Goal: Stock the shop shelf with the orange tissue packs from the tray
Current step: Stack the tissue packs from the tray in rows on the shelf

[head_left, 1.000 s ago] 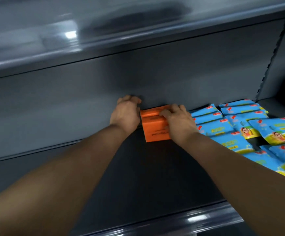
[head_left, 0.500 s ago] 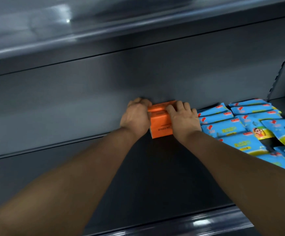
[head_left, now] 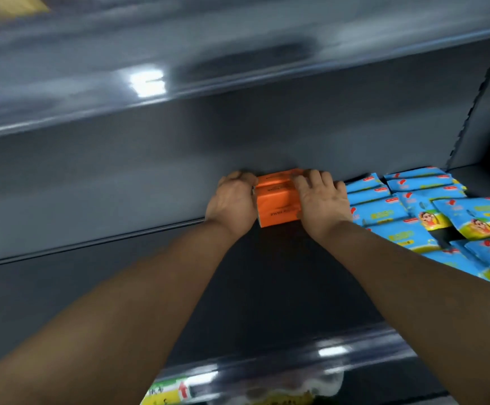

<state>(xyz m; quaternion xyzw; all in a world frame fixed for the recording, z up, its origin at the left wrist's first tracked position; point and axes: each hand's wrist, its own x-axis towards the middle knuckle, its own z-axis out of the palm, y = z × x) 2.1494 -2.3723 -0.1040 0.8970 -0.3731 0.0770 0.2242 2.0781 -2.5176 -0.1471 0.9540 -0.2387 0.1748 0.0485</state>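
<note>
Both arms reach deep into a dark grey metal shop shelf (head_left: 281, 287), and the two hands meet at its back wall. Between them sits a small stack of orange tissue packs (head_left: 277, 204), pushed up against the rear panel (head_left: 150, 176); at least two packs show, one on top of the other, with dark lettering along their front edges.

The left hand (head_left: 233, 201) is curled against the left side of the stack, its fingers bent around the far corner. The right hand (head_left: 321, 200) presses the right side, its fingers (head_left: 311, 178) draped over the top pack. Together the two hands clasp the stack from both sides.

Just to the right of the right hand, touching or nearly touching it, lie blue wipe packs (head_left: 430, 214) with yellow lower edges and a cartoon figure printed on them, overlapping one another in loose rows toward the right end of the shelf.

Above hangs the glossy front rail of the upper shelf (head_left: 179, 80), catching reflections of the lights. At the bottom, a clear price strip (head_left: 237, 378) runs along the front lip of the shelf, with a yellow and green label (head_left: 167, 391) behind it.
</note>
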